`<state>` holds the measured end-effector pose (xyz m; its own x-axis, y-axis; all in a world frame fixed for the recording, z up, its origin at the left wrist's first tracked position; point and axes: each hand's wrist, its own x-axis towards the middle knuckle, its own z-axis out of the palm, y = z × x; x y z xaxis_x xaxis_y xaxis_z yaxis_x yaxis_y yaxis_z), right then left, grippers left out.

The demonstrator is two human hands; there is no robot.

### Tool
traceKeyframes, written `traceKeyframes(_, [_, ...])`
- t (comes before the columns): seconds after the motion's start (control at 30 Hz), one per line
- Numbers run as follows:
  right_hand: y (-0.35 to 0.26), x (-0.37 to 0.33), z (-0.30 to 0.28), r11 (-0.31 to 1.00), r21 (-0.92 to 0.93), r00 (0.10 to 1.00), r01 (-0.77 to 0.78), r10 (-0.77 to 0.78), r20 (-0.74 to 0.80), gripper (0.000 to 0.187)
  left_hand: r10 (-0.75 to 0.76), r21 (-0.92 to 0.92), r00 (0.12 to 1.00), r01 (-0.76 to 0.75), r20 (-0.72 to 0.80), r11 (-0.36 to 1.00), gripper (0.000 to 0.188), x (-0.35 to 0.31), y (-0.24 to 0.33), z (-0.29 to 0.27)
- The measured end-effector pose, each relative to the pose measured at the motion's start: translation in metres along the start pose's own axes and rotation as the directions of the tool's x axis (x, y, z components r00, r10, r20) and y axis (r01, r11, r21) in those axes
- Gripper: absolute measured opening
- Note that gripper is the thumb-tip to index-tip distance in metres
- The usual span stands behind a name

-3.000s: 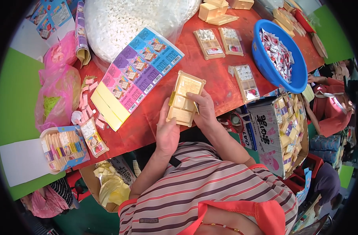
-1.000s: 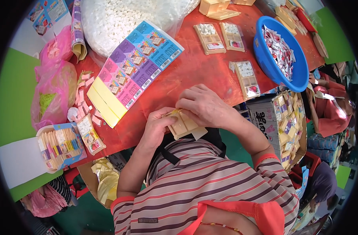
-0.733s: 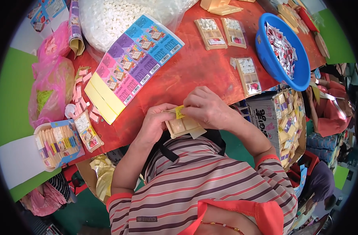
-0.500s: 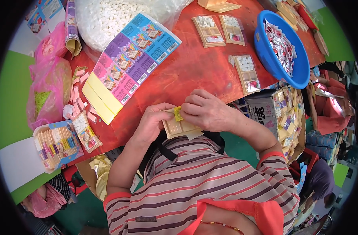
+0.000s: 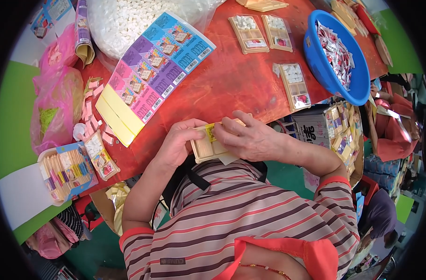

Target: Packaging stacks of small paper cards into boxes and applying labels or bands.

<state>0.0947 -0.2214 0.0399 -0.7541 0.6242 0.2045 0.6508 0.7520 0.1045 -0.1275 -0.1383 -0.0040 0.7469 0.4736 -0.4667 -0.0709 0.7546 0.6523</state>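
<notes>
A small beige plastic compartment tray [image 5: 204,150] is tilted in front of my chest, at the table's near edge. My left hand [image 5: 179,143] is closed on its left end, thumb on top. A yellow label [image 5: 209,132] lies across the tray's upper part, beside my left thumb. My right hand [image 5: 256,140] bends over the tray's right half, its fingertips against the tray and the label's right side. Those fingers hide much of that half. Below the tray a pale paper flap [image 5: 228,158] sticks out.
On the red table [image 5: 213,88] lies a colourful sticker sheet [image 5: 152,70]. Behind it is a clear bag of white pieces [image 5: 133,28]. Filled trays [image 5: 294,86] and a blue basin of sachets [image 5: 362,81] stand right. A tub of packed trays [image 5: 66,170] is left.
My right hand has slid slightly right along the tray, and its fingers have spread and lifted a little. My left hand still grips the tray.
</notes>
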Motion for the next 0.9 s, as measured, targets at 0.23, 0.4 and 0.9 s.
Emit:
traceKeyframes(0.23, [-0.001, -0.001, 0.001, 0.998, -0.022, 0.998, -0.057, 0.056, -0.038, 0.042, 0.005, -0.133, 1.000, -0.006, -0.002, 0.991, 0.022, -0.001, 0.003, 0.004])
traceKeyframes(0.4, [0.000, -0.001, 0.002, 1.000, -0.005, 0.999, -0.028, 0.028, -0.041, 0.045, 0.048, -0.093, 0.999, -0.050, -0.023, 0.994, 0.019, -0.002, -0.004, 0.005])
traceKeyframes(0.9, [0.011, -0.013, 0.001, 0.879, 0.476, 0.995, -0.025, 0.070, -0.076, 0.038, 0.114, -0.010, 0.989, -0.115, -0.090, 0.993, 0.018, -0.001, -0.008, 0.008])
